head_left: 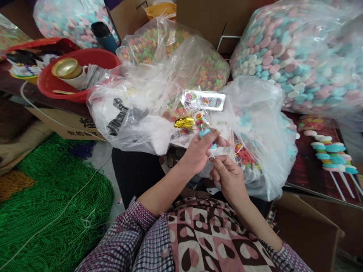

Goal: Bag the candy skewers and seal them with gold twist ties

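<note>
My left hand (197, 153) is closed around a candy skewer (203, 132), whose blue marshmallow and coloured ring sweets show above and between the fingers. Clear wrapping seems to cover its upper end. Just below, my right hand (228, 175) pinches the white stick (212, 154) at the skewer's lower end. Beyond the left hand lies a bundle of gold twist ties (184, 122), close to a printed white packet (203, 100). Red ring sweets (245, 154) lie in plastic to the right of my hands.
Unwrapped marshmallow skewers (333, 155) lie on the dark table at right. Large bags of marshmallows (300, 56) and ring sweets (159, 41) stand behind. At left are a red basin (78, 56), a dark bottle (104, 37) and green cords (56, 211) on the floor. An open carton (306, 226) sits lower right.
</note>
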Available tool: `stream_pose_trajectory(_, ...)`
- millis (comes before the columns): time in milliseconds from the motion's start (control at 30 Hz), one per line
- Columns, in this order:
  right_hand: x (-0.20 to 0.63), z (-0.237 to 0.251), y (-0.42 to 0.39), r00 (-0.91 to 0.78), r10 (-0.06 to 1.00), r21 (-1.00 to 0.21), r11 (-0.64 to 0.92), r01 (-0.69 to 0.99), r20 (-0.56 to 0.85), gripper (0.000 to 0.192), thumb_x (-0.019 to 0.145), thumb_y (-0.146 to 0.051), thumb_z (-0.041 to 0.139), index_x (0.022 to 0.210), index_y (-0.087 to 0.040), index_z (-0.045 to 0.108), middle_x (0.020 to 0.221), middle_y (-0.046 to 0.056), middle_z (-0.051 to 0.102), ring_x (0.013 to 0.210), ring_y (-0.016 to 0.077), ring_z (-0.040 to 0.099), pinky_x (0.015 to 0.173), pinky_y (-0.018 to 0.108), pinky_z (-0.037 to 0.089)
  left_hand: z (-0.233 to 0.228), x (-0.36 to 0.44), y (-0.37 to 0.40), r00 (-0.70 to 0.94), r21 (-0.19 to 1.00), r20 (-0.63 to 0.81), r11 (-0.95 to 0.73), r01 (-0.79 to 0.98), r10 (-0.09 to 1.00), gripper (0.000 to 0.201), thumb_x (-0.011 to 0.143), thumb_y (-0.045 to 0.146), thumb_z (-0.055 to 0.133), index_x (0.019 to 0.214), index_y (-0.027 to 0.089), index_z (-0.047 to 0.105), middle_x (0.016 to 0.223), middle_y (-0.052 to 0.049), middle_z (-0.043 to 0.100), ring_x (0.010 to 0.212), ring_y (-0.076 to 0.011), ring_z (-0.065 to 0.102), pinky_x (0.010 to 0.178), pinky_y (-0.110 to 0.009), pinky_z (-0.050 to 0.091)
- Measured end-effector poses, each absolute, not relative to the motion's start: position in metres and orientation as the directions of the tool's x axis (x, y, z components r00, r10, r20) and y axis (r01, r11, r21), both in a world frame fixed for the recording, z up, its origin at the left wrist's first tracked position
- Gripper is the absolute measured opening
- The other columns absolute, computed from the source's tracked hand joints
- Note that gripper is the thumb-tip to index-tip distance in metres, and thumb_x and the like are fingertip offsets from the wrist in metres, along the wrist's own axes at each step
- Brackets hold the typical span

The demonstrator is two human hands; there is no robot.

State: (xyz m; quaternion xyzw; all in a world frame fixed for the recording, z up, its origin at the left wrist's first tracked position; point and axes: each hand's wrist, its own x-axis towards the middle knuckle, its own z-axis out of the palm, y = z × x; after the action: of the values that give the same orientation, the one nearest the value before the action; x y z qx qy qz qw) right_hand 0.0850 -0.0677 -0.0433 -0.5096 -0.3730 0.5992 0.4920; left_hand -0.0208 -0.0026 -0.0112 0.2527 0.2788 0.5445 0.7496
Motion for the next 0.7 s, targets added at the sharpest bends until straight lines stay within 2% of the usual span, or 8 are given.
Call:
stream_pose_trajectory(133, 0.086, -0.042, -0.064, -0.017, 0.967, -0.929, -0.249, -0.273, -0.254, 0.03, 0.087, -0.05, 0.068, 0.091, -0.02, 0.068, 0.046, -0.009, 0.05, 0.038, 0.0068, 0.039, 0.049, 0.024, 0.041, -0.012, -0.021, -0.006, 0.298, 0.714, -0.184, 0.336, -0.615, 0.937, 0.038, 0.071, 0.054, 0.078, 0.072, 0.019, 0.064, 0.065, -0.001, 0.062, 0.067, -0.0151, 0.064, 0.058, -0.026, 0.046)
stream_pose_trajectory(233, 0.092, -0.043, -0.065, -0.032, 0.96, -0.93, -0.278, -0.241, -0.278, 0.033, 0.078, -0.047, 0.077, 0.096, -0.02, 0.073, 0.054, -0.005, 0.059, 0.044, 0.0086, 0.047, 0.045, 0.022, 0.037, -0.013, -0.023, -0.006, 0.28, 0.735, -0.14, 0.289, -0.613, 0.95, 0.04, 0.071, 0.057, 0.077, 0.071, 0.019, 0.065, 0.065, -0.002, 0.063, 0.073, -0.0173, 0.065, 0.064, -0.027, 0.05)
stream_pose_trajectory(300, 0.096, -0.043, -0.065, -0.029, 0.954, -0.922, -0.295, -0.251, -0.298, 0.032, 0.074, -0.046, 0.081, 0.093, -0.02, 0.075, 0.052, -0.004, 0.059, 0.044, 0.0089, 0.047, 0.044, 0.023, 0.036, -0.013, -0.025, -0.005, 0.336, 0.764, -0.114, 0.299, -0.572, 0.935, 0.036, 0.075, 0.053, 0.076, 0.073, 0.018, 0.068, 0.072, -0.004, 0.067, 0.079, -0.018, 0.066, 0.069, -0.028, 0.051)
stream_pose_trajectory(367, 0.098, -0.043, -0.065, -0.004, 0.953, -0.914, -0.291, -0.283, -0.302, 0.03, 0.074, -0.045, 0.081, 0.09, -0.02, 0.078, 0.05, -0.004, 0.058, 0.043, 0.0086, 0.045, 0.043, 0.023, 0.036, -0.013, -0.029, -0.004, 0.39, 0.773, -0.114, 0.328, -0.542, 0.914, 0.03, 0.074, 0.045, 0.081, 0.087, 0.02, 0.072, 0.086, -0.005, 0.072, 0.084, -0.0168, 0.067, 0.073, -0.028, 0.051)
stream_pose_trajectory(467, 0.101, -0.045, -0.064, 0.06, 0.958, -0.927, -0.253, -0.278, -0.28, 0.027, 0.073, -0.042, 0.081, 0.091, -0.022, 0.08, 0.05, -0.003, 0.059, 0.044, 0.0091, 0.047, 0.043, 0.023, 0.036, -0.01, -0.036, 0.001, 0.352, 0.726, -0.069, 0.289, -0.625, 0.934, 0.05, 0.07, 0.043, 0.085, 0.114, 0.028, 0.068, 0.108, -0.003, 0.072, 0.096, -0.017, 0.069, 0.084, -0.029, 0.051)
stream_pose_trajectory(533, 0.103, -0.047, -0.064, 0.097, 0.96, -0.944, -0.237, -0.228, -0.264, 0.027, 0.072, -0.041, 0.081, 0.091, -0.022, 0.081, 0.048, -0.003, 0.058, 0.043, 0.0098, 0.046, 0.042, 0.024, 0.036, -0.007, -0.04, 0.005, 0.289, 0.675, -0.021, 0.226, -0.703, 0.957, 0.054, 0.072, 0.049, 0.082, 0.12, 0.03, 0.065, 0.112, -0.003, 0.072, 0.101, -0.0186, 0.069, 0.089, -0.033, 0.051)
stream_pose_trajectory(633, 0.103, -0.052, -0.066, 0.11, 0.964, -0.967, -0.231, -0.11, -0.242, 0.03, 0.073, -0.042, 0.081, 0.094, -0.021, 0.081, 0.046, -0.004, 0.055, 0.04, 0.0095, 0.043, 0.04, 0.024, 0.033, -0.005, -0.042, 0.008, 0.211, 0.623, -0.051, 0.196, -0.757, 0.976, 0.047, 0.076, 0.046, 0.079, 0.117, 0.027, 0.066, 0.088, 0.0, 0.072, 0.087, -0.0167, 0.071, 0.088, -0.036, 0.053)
stream_pose_trajectory(700, 0.103, -0.054, -0.069, 0.098, 0.971, -0.976, -0.217, -0.025, -0.218, 0.031, 0.076, -0.043, 0.078, 0.098, -0.022, 0.081, 0.048, -0.005, 0.055, 0.04, 0.0088, 0.041, 0.039, 0.024, 0.031, -0.006, -0.039, 0.009, 0.173, 0.612, -0.104, 0.2, -0.765, 0.979, 0.035, 0.075, 0.038, 0.08, 0.105, 0.023, 0.069, 0.066, 0.005, 0.064, 0.07, -0.0132, 0.067, 0.087, -0.037, 0.054)
